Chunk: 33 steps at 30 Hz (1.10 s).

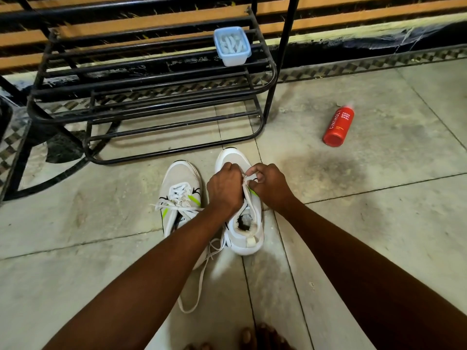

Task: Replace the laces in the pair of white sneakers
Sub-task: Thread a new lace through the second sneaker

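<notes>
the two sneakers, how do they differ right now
The left sneaker lies untouched, its lace loose and trailing over the floor. The right sneaker is being worked on: the left hand and right hand both hold its lace near the eyelets. Both are white with green accents, toes toward the rack.

The red cylindrical plastic bottle (338, 127) lying on the floor reads "CINTHOL" and "FOAM BODY WASH" in white letters.
</notes>
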Each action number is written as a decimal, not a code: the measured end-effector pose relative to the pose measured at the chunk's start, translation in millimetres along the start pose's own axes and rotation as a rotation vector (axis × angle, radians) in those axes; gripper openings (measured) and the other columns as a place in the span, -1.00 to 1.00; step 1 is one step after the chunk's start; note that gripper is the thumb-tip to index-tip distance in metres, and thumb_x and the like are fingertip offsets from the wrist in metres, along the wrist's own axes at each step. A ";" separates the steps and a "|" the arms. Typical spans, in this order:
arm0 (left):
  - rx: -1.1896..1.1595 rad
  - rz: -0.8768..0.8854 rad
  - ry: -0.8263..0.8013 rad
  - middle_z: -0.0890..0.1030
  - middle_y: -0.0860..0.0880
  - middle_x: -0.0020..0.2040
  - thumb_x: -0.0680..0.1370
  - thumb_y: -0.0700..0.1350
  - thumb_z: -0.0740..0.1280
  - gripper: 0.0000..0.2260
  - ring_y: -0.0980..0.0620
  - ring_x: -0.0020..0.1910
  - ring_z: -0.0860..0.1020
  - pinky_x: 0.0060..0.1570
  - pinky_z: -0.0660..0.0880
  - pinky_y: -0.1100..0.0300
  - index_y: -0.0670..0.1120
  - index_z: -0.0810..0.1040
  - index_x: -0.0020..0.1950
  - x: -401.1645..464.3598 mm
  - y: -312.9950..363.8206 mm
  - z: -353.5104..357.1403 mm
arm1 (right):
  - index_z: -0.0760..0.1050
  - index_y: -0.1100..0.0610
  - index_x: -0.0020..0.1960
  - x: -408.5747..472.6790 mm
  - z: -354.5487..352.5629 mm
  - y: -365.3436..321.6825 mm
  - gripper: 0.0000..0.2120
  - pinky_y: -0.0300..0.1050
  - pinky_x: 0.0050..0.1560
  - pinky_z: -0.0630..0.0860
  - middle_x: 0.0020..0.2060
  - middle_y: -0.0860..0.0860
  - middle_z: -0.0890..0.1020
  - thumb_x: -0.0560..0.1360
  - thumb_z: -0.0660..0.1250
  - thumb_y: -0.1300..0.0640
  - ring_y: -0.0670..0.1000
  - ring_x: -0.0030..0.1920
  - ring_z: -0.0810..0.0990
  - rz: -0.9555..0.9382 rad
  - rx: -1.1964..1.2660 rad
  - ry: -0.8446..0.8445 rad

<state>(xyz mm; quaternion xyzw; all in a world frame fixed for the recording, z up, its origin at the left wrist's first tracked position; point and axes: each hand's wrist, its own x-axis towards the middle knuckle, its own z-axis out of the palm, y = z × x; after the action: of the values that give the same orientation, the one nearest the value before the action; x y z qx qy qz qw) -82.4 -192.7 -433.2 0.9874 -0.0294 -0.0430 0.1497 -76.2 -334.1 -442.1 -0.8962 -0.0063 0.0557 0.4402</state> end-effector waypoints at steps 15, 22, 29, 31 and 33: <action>-0.397 -0.132 0.155 0.70 0.13 -0.13 0.45 -0.13 0.46 -0.82 -0.02 -0.07 0.68 -0.05 0.59 0.02 0.05 0.58 0.01 -7.2 -10.9 -2.2 | 0.61 0.12 -0.26 16.1 6.6 -7.6 -0.83 -0.42 -0.24 0.29 -0.14 0.06 0.47 0.37 0.25 0.26 -0.03 -0.21 0.47 -0.098 -0.078 0.086; -0.426 -0.176 0.097 0.68 0.14 -0.17 0.43 -0.08 0.49 -0.82 0.01 -0.08 0.66 -0.03 0.58 0.08 0.04 0.58 -0.02 -3.8 -12.8 -4.6 | 0.44 0.17 -0.19 17.5 -42.3 -13.1 -0.76 0.07 -0.10 0.64 -0.29 0.12 0.65 0.39 0.11 0.45 0.17 -0.19 0.71 0.222 0.814 0.484; -0.442 -0.176 0.096 0.68 0.13 -0.20 0.43 -0.06 0.49 -0.84 -0.02 -0.08 0.66 0.01 0.58 0.02 0.04 0.57 -0.05 -2.9 -13.9 -3.4 | 0.36 0.21 -0.18 24.9 -138.3 51.7 -0.81 -0.25 -0.40 0.31 -0.38 0.13 0.42 0.25 0.05 0.27 0.01 -0.50 0.39 0.432 0.947 0.847; -0.437 -0.169 0.100 0.69 0.12 -0.19 0.43 -0.07 0.49 -0.84 -0.03 -0.07 0.66 0.01 0.58 0.01 0.03 0.58 -0.05 -2.8 -13.9 -3.5 | 0.42 0.14 -0.08 21.9 -148.6 74.1 -0.73 0.03 -0.33 0.56 -0.28 0.13 0.58 0.28 0.05 0.21 0.11 -0.35 0.55 0.488 0.598 0.938; -0.432 -0.160 0.108 0.69 0.10 -0.19 0.43 -0.06 0.49 -0.85 -0.05 -0.07 0.67 0.00 0.58 0.02 0.03 0.58 -0.05 -3.3 -13.0 -5.1 | 0.47 0.07 -0.08 12.1 -140.0 73.4 -0.80 0.10 -0.02 0.58 -0.17 0.10 0.65 0.39 0.13 0.23 0.10 -0.19 0.58 0.453 0.265 0.883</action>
<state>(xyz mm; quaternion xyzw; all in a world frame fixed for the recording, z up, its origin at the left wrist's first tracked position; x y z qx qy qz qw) -84.6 -178.6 -432.0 0.9325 0.0669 -0.0070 0.3548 -52.2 -488.7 -416.3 -0.7497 0.3817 -0.2336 0.4875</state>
